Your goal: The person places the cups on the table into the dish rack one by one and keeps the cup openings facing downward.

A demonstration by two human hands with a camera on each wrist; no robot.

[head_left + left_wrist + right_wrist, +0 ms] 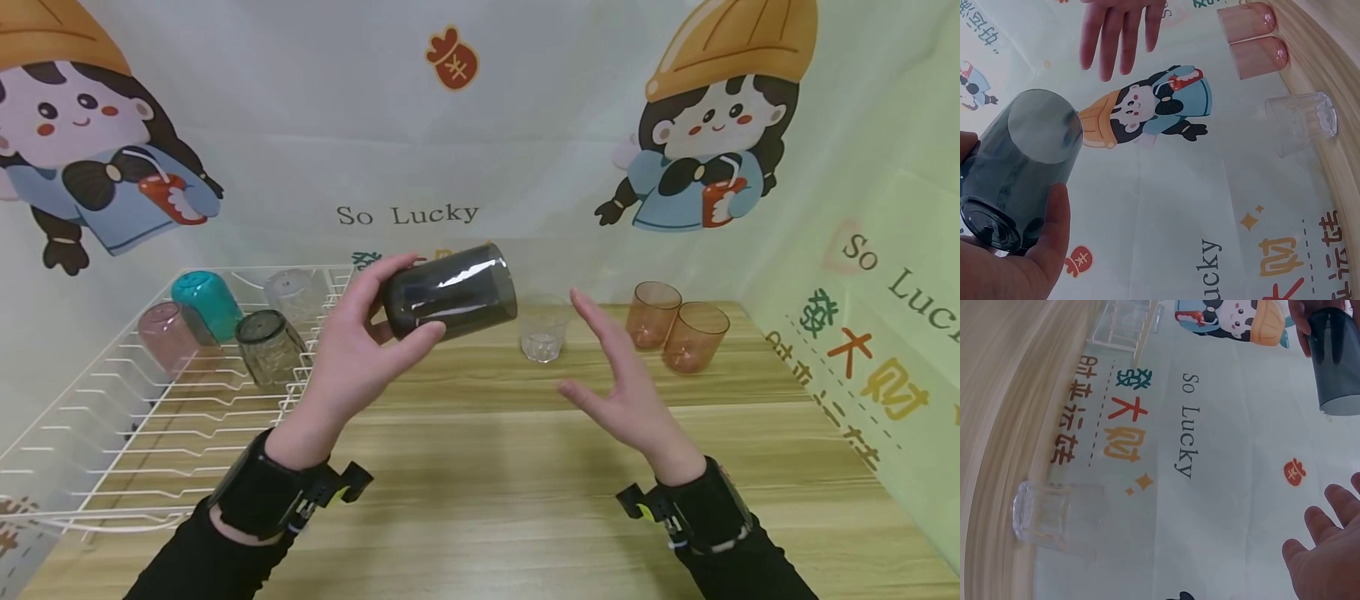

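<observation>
In the head view my left hand (352,350) grips a dark grey glass (453,292) near its base, thumb below and fingers over the top. The glass is held in the air on its side, its mouth tilted toward the right. In the left wrist view the thumb (1054,225) lies along the smoky wall. Across from the glass's mouth my right hand (626,392) is raised with fingers spread, holding nothing. A clear tumbler (542,337) stands upright on the table between and behind the two hands.
At left stands a white wire rack (165,433) bearing a pink glass (168,333), a teal glass (206,302), a grey glass (264,350) and a clear glass (291,293). Two amber glasses (696,337) stand upright at the back right of the wooden table (480,517). A printed cloth (540,167) hangs behind.
</observation>
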